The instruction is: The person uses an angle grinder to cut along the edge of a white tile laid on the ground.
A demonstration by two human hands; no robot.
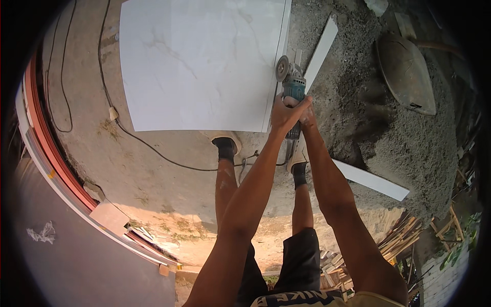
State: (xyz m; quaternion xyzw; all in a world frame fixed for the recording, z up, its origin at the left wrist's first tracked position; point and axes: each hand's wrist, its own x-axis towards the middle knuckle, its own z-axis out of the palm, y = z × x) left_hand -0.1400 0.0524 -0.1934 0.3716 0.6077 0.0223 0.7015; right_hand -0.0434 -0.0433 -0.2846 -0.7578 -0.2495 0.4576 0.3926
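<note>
A teal and black angle grinder (293, 88) is held out in front of me above the right edge of a large white slab (194, 66) with faint grey veins. My left hand (283, 113) is closed around the grinder's body. My right hand (307, 113) grips the same tool from the other side, and the two hands overlap. The round cutting disc (282, 68) stands at the tool's far end, over a thin line running along the slab's edge. Whether the disc touches the slab or spins, I cannot tell.
White offcut strips lie to the right, one strip (322, 48) beyond the slab and another strip (376, 181) nearer me. A grey gravel heap (404, 153) carries a shovel (406, 71). A black cord (158, 153) crosses the ground near my feet. Wood scraps (399, 238) lie at lower right.
</note>
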